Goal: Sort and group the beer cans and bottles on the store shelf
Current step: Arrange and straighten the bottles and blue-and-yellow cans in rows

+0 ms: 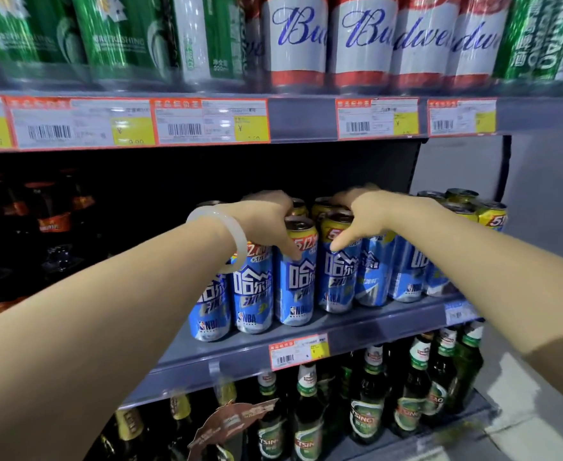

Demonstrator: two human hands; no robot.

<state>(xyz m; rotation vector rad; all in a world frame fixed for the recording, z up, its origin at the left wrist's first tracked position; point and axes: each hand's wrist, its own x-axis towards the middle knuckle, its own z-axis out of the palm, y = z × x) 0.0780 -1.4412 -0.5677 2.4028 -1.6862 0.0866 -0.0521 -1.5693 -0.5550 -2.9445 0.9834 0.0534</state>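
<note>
Several tall blue cans with yellow tops stand in a row on the middle shelf (306, 337). My left hand (267, 217), with a pale bangle on the wrist, grips the top of one front can (295, 287), thumb down its side. My right hand (363, 214) grips the top of the neighbouring blue can (338, 277), thumb pointing down its front. The fingers of both hands reach behind the cans and are hidden. More blue cans (409, 274) continue to the right under my right forearm.
Red-and-white cans (360, 44) and green cans (120, 31) fill the upper shelf above price labels (212, 121). Dark bottles (51, 221) stand on the left of the middle shelf. Green bottles (366, 404) fill the lower shelf. The shelf unit ends at the right.
</note>
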